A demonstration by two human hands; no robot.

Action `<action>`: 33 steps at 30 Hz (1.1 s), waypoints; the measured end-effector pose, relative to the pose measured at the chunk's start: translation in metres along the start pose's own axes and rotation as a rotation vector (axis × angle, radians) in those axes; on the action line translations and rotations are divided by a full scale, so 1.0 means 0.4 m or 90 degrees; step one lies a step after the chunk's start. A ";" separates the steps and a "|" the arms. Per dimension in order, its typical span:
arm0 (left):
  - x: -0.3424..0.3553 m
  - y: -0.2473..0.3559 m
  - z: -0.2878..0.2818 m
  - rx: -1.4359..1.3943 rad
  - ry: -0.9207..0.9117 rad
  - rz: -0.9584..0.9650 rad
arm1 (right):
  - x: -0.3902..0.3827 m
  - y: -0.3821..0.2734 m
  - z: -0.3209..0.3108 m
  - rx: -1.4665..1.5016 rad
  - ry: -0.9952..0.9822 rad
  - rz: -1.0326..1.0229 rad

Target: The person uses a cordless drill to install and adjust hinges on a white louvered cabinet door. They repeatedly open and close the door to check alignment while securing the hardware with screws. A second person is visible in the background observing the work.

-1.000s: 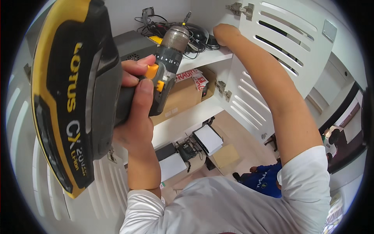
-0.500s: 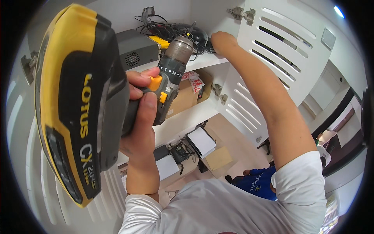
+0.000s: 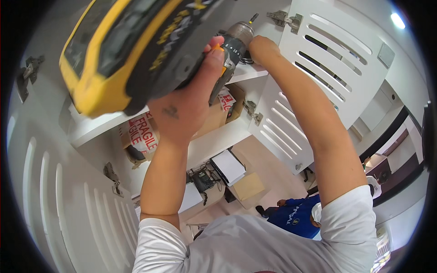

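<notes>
My left hand point(image 3: 191, 100) is closed around a large yellow-and-black cordless drill point(image 3: 104, 82), thumb beside its orange switch, with the drill raised toward the upper shelf and a short bit pointing up. My right hand point(image 3: 261, 49) reaches to the right end of the upper shelf, just right of the chuck; its fingers are bent out of sight, so what they touch is unclear. Dark cables point(image 3: 246, 60) lie beside it. Below, a cardboard box point(image 3: 210, 120) with red-printed white tape sits on the middle shelf point(image 3: 218, 133), partly hidden by my left arm.
Slotted white doors point(image 3: 339, 36) hang open on both sides, with metal hinges point(image 3: 252, 111). Below are a desk with papers point(image 3: 227, 166), a black desk phone point(image 3: 202, 181) and a beige folder point(image 3: 248, 185). A person in blue point(image 3: 293, 214) is down at the lower right.
My left hand and the drill have risen and tilted rightward, so the battery end moved up and the bit now points higher. My right hand stays at the shelf's right end.
</notes>
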State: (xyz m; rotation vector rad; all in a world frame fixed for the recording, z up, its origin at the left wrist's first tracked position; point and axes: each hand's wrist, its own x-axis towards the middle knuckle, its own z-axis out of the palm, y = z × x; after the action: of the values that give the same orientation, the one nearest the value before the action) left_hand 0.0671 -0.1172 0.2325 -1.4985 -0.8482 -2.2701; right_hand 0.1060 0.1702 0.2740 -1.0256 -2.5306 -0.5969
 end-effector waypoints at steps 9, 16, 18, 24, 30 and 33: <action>0.039 -0.059 0.007 0.008 -0.050 0.043 | -0.098 0.004 -0.032 0.671 0.299 0.021; 0.100 -0.104 0.013 -0.089 -0.095 -0.031 | -0.138 -0.049 0.030 1.571 0.278 0.089; 0.105 -0.115 0.014 -0.084 -0.110 -0.037 | -0.141 -0.050 0.021 1.577 0.310 0.085; 0.100 -0.134 0.012 -0.144 -0.113 -0.058 | -0.369 0.067 -0.066 1.080 0.547 -0.069; 0.087 -0.146 0.023 -0.132 -0.090 -0.087 | -0.653 0.458 -0.138 0.566 0.938 -0.078; 0.092 -0.164 0.041 -0.126 -0.088 -0.045 | -0.691 0.551 -0.077 0.668 0.828 -0.027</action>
State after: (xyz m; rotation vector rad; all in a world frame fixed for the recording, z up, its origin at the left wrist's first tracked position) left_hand 0.0288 -0.0530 0.2500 -1.7547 -0.7425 -2.3837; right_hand 0.4567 0.1400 0.2283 -0.0510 -1.2973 0.1338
